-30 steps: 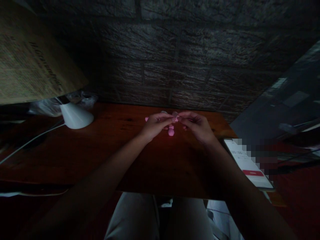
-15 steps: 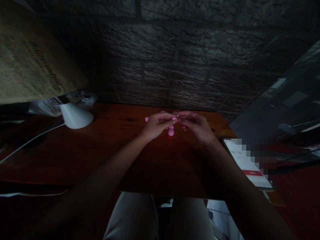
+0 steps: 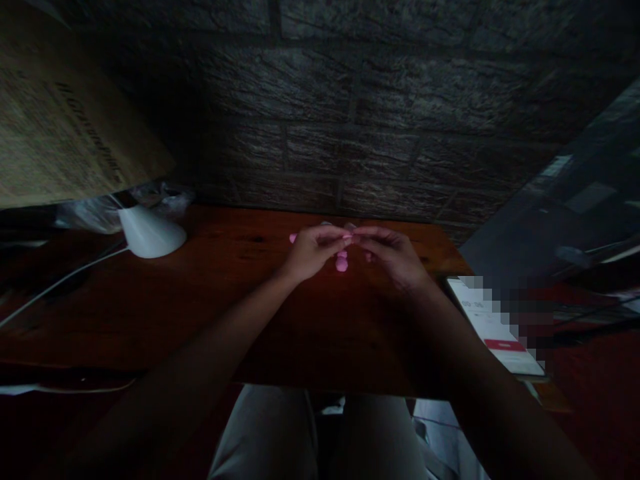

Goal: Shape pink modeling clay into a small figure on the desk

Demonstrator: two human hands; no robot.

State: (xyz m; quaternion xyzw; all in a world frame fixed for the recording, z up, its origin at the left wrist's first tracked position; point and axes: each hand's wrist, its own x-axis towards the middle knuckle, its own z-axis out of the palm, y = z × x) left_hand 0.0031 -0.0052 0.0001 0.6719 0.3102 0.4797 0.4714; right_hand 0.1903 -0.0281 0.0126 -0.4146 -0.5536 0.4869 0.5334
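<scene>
Over the back of the wooden table, my left hand (image 3: 314,251) and my right hand (image 3: 387,252) meet at the fingertips. Both pinch a small pink piece (image 3: 349,236), mostly covered by the fingers; its exact kind cannot be made out. Just below them, on the tabletop, lies a pink lump (image 3: 341,263) that looks like modelling clay. Another pink bit (image 3: 293,237) shows to the left of my left hand. A pale, dim object (image 3: 351,227) sits behind the fingertips, partly hidden.
A lamp with a white base (image 3: 153,232) and printed shade (image 3: 75,127) stands at the left, its white cable (image 3: 65,283) trailing off. Crumpled clear plastic (image 3: 95,213) lies behind it. A lit phone (image 3: 493,327) rests at the table's right edge. A stone-patterned wall (image 3: 320,113) rises behind.
My right hand's fingers have closed in on the pink piece, and less of it shows between the fingertips. The things on the table stay where they were.
</scene>
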